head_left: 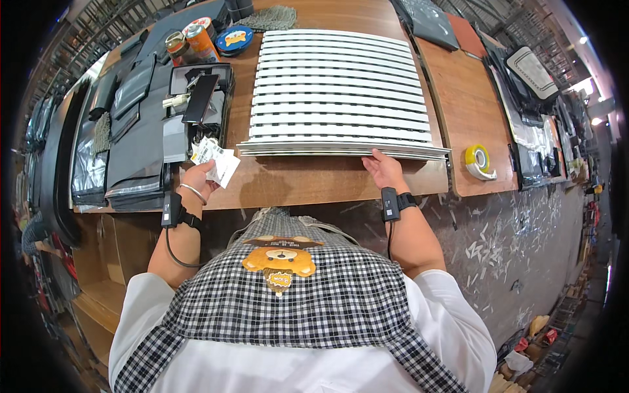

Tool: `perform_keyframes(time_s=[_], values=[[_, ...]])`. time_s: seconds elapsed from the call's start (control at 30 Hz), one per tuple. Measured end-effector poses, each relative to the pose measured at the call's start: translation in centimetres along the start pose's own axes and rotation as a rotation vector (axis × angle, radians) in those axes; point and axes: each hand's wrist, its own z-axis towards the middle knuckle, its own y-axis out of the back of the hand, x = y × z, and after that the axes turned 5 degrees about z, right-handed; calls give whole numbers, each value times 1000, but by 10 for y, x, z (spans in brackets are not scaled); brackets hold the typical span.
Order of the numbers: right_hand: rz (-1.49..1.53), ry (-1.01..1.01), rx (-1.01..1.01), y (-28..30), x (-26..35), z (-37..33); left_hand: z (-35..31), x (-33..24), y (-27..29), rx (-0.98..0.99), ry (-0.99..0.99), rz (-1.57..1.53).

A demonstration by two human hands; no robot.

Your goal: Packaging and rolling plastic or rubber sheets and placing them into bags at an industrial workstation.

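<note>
A small bunch of white printed labels is in my left hand, its fingers closed on their lower edge beside an open box. In front of me lies a wide stack of white strips, set in rows with dark marks between them. The nearest strips form a thicker edge that juts out on both sides. At that near edge, right of its middle, my right hand has its fingers curled against the strips, one fingertip over the top. Its other fingers are partly hidden.
An open box of small items, with a dark flat object on top, stands left of the strips. Cans and a blue round lid are behind it. Dark sheets lie left; yellow tape sits right, past a table gap.
</note>
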Motion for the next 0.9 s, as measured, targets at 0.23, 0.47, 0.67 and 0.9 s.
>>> perform_keyframes(time_s=[0.23,0.47,0.67,0.9], values=[[-306,-162,220,-1,19,-46,-7,-10,-9,56,-17,46],[-896,-146,692,-88,25,-110,-39,-35,-63,445,-137,253],[-893,-37,877,-179,-9,-133,-66,-52,-108,626,-201,362],[-750,-52,812,-197,-31,-145,-83,-59,-85,466,-263,260]])
